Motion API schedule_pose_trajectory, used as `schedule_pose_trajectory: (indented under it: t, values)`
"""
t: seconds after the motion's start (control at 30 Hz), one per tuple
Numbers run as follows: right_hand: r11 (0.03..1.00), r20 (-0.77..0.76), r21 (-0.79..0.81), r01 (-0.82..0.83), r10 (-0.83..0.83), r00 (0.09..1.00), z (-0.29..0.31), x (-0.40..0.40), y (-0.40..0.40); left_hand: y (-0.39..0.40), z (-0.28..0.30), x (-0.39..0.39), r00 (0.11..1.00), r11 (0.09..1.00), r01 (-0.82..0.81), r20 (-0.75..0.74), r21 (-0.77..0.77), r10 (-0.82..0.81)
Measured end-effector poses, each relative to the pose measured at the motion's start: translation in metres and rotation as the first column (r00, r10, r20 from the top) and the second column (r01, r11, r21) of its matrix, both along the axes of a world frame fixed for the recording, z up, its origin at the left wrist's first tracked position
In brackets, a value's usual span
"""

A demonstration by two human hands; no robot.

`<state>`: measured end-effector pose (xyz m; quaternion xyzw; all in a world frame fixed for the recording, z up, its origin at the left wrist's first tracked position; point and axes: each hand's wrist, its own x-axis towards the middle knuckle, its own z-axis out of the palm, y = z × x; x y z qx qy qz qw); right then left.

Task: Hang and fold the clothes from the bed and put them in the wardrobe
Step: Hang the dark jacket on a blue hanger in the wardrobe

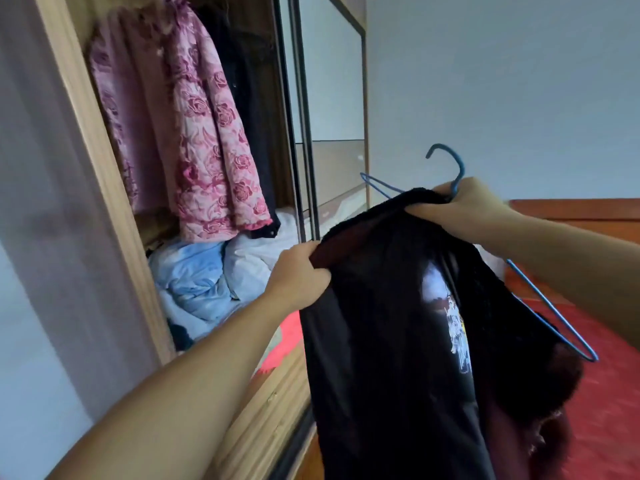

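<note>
Curled fingers of the left hand [300,271] grip a bunched edge of the black garment [391,341], holding it up in front of the open wardrobe [104,188]. Higher and to the right, the right hand [460,207] clenches the garment's upper edge together with the neck of a blue wire hanger [450,174], whose hook rises above the knuckles. One hanger arm pokes out toward the wardrobe; the other slants down past the right forearm, outside the cloth. The garment hangs between both hands, showing a pale printed graphic [450,317], with reddish-brown furry fabric at its lower right. Inside the wardrobe a pink floral jacket [207,133] hangs beside dark clothing, above light blue and white bedding [207,275]. A red bedspread [609,393] lies behind the garment.
</note>
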<state>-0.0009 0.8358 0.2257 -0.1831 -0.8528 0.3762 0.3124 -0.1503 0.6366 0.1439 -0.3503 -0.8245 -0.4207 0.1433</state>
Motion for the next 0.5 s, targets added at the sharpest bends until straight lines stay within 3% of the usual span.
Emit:
schedule_pose_trajectory:
  t: [0.13,0.3,0.43,0.5]
  values:
    - [0.988,0.071,-0.134,0.071,-0.062,0.996,-0.059,0.041,0.008,0.002,0.004,0.022,0.97,0.976,0.212,0.111,0.051,-0.217]
    - [0.972,0.135,-0.208,0.113,-0.086,0.987,-0.118,0.094,0.013,0.013,0.004,0.079,0.871,0.875,0.483,0.115,-0.031,-0.477]
    - [0.948,0.338,-0.311,0.064,0.047,0.94,-0.15,0.129,0.016,0.039,-0.012,0.111,0.912,0.899,0.408,0.027,-0.16,-0.409]
    - [0.903,0.339,-0.429,0.034,0.126,0.932,-0.168,0.141,0.013,0.051,-0.023,0.121,0.929,0.898,0.353,-0.012,-0.263,-0.369]
